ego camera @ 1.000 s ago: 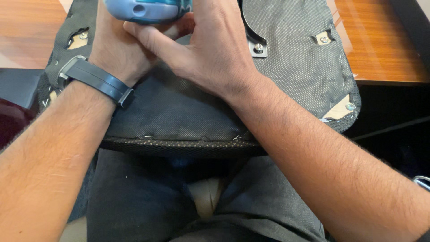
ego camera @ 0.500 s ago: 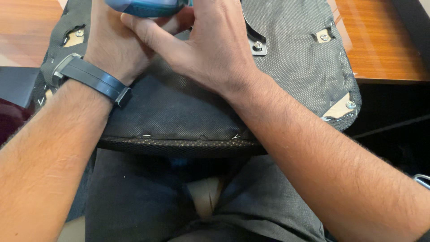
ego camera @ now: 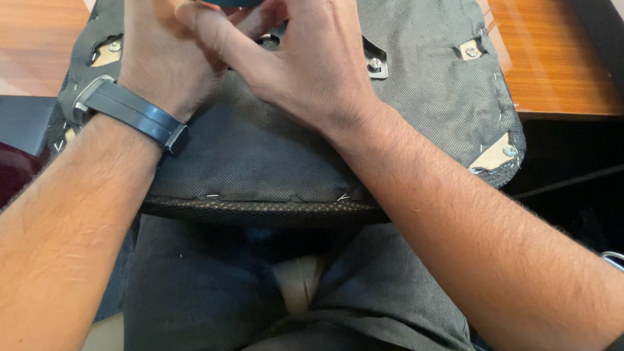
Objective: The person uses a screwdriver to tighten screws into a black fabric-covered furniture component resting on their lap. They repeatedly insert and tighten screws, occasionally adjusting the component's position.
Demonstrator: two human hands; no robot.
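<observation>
your left hand (ego camera: 166,62) and right hand (ego camera: 312,65) press together on the stiff, grey fabric-covered seat panel (ego camera: 260,156); what they clamp is hidden. it looks bulky, so hold its edges.

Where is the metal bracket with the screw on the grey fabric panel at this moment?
In the head view, the metal bracket sits near the top centre of the grey fabric panel, just to the right of the right hand.
</observation>
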